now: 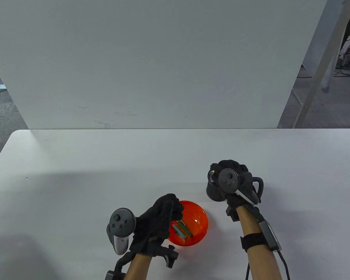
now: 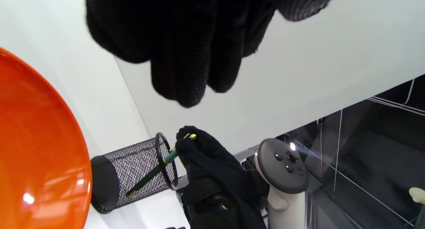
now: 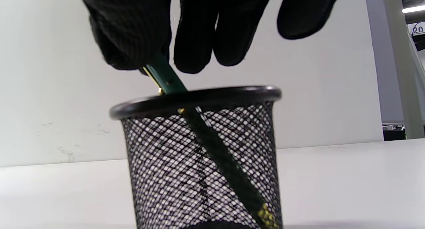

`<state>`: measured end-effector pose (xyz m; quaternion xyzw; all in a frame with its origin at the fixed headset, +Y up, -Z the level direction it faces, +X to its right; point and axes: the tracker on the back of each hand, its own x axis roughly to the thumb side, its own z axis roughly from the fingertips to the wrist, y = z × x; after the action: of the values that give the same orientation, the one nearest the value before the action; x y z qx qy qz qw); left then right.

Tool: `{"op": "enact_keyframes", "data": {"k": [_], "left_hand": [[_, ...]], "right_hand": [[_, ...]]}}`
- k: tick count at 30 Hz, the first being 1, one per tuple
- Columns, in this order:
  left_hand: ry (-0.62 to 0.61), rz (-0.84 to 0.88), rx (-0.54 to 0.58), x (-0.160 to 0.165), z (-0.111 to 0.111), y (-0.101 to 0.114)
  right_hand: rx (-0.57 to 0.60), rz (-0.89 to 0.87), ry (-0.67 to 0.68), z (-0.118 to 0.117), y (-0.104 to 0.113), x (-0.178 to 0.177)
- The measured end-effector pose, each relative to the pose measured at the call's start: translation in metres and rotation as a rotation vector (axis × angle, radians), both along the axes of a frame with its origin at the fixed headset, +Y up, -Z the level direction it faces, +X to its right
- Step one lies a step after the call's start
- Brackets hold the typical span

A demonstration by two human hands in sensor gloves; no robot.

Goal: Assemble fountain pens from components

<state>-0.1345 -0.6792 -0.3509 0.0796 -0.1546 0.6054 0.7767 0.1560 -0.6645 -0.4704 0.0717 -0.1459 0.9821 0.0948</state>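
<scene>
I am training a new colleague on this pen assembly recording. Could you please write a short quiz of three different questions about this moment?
1. True or false: the green fountain pen with gold trim stands leaning inside the black wire-mesh pen cup.
2. Which hand holds the top end of that pen?
A. the left hand
B. the right hand
C. neither hand
3. Fill in the missing word: the loose green pen parts lie in the translucent ______ plastic bowl.

Key
1. True.
2. B; the pen's top end is between the right hand's fingertips, above the cup's rim.
3. orange.
</scene>
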Motion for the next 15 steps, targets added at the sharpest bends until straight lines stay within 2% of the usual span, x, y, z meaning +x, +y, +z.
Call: {"op": "enact_keyframes", "data": {"k": [9, 15], "left_hand": [[0.003, 0.001, -0.005, 0.0, 0.0, 0.001], [0.025, -0.101, 0.017, 0.001, 0.001, 0.002]], "right_hand": [[-0.017, 0.049, 0.01, 0.0, -0.008, -0.002], [-0.019, 0.079, 0.039, 0.001, -0.012, -0.007]]}}
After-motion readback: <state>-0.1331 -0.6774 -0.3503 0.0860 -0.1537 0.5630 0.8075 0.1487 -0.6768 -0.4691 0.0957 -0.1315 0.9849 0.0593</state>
